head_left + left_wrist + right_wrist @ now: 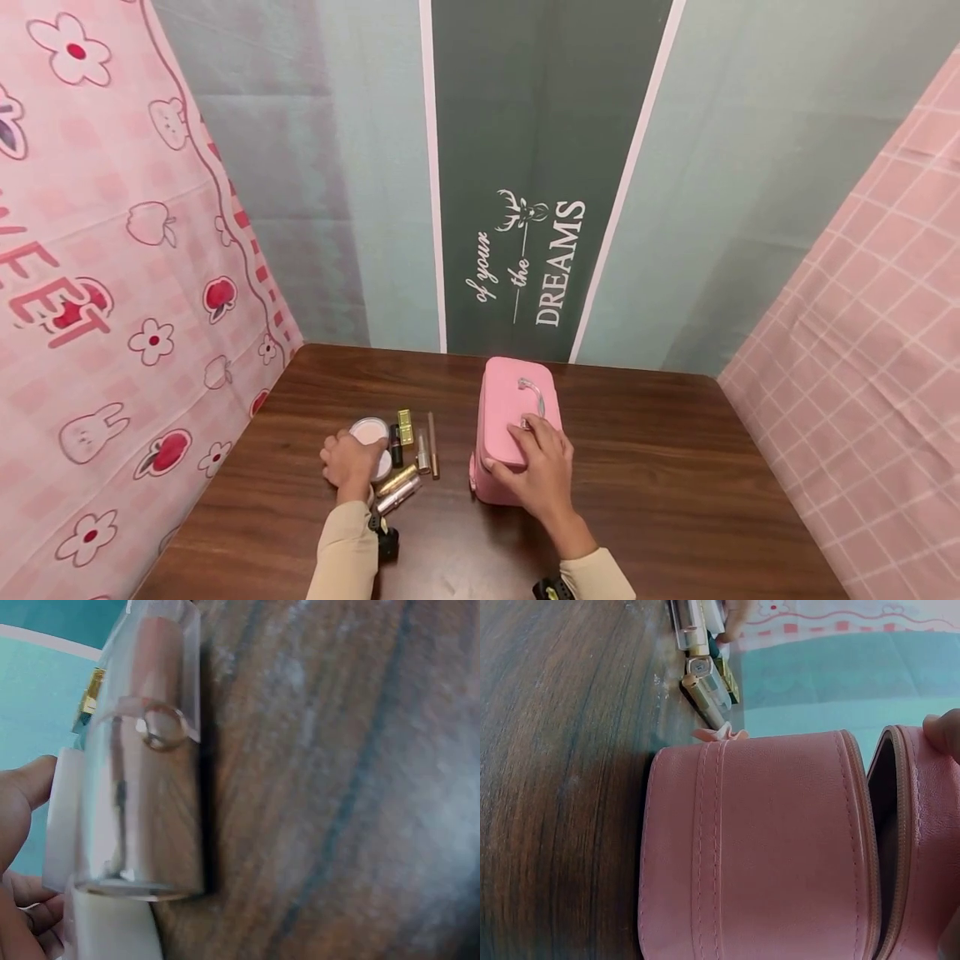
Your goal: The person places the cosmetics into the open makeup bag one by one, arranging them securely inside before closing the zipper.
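Pink case (502,417) ajar, interior (883,787) obscured — round container (369,431) partly covered

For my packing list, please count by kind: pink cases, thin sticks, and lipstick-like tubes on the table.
Pink case: 1
Thin stick: 1
Tubes: 4 (black tube, gold tube, silver tube, tube beside the stick)
Total: 6

I see a brown wood-grain table (675,492) in front of a blue-green cloth (757,183). Its dark green stripe (547,100) has a white deer head (529,210) and the word DREAMS. A pink bunny-and-apple cloth (112,283) hangs on the left, a pink checked cloth (855,350) on the right.
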`<state>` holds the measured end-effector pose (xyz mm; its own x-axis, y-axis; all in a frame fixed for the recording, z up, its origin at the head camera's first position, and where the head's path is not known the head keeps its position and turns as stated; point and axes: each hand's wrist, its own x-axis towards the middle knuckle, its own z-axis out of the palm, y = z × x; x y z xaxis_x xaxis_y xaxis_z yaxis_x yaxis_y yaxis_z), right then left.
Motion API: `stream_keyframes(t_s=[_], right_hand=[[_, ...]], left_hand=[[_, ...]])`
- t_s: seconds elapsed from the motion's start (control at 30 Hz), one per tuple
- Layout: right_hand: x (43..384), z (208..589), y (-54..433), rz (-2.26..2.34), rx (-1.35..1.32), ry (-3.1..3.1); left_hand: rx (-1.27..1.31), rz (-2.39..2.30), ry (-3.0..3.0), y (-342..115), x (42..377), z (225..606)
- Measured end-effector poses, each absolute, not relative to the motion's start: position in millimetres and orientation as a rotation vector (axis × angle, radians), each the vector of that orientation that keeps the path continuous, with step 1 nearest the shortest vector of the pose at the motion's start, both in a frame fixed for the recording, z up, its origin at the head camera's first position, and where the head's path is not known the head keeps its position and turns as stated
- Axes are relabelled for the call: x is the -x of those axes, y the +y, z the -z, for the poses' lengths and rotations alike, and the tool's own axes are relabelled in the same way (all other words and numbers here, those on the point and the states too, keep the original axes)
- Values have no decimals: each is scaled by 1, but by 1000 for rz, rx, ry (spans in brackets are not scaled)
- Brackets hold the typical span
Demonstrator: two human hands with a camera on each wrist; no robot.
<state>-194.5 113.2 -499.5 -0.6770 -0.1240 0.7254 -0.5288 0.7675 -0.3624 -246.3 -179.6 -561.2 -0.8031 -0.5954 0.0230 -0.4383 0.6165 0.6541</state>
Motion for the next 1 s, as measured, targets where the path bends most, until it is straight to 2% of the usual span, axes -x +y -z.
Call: stream_keyframes(t_s=[0.33, 1.0], right_hand=[[195, 501, 114, -768, -492, -2193], [190, 495, 126, -1201, -445, -2093]], left_hand=[[-843, 1045, -2719, -184, 246, 552], [-805, 1048, -2669, -201, 238, 549]])
